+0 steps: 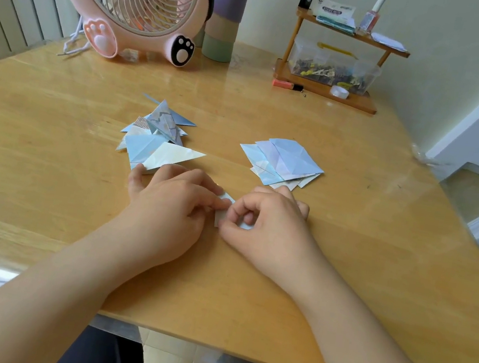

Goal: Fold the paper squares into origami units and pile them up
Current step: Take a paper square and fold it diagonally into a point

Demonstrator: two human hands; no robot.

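A small pale blue paper piece (224, 207) lies on the wooden table (349, 229), mostly hidden under both hands. My left hand (173, 202) pinches its left edge with curled fingers. My right hand (269, 220) pinches its right side between thumb and forefinger. A pile of folded triangular origami units (157, 138) sits just beyond my left hand. A stack of flat blue and lilac paper squares (281, 162) lies beyond my right hand.
A pink fan (134, 1) and a pastel bottle (226, 11) stand at the back left. A small wooden shelf (336, 65) with a clear box of clips, tape roll and bottles stands at the back right. The table's front edge is near my lap.
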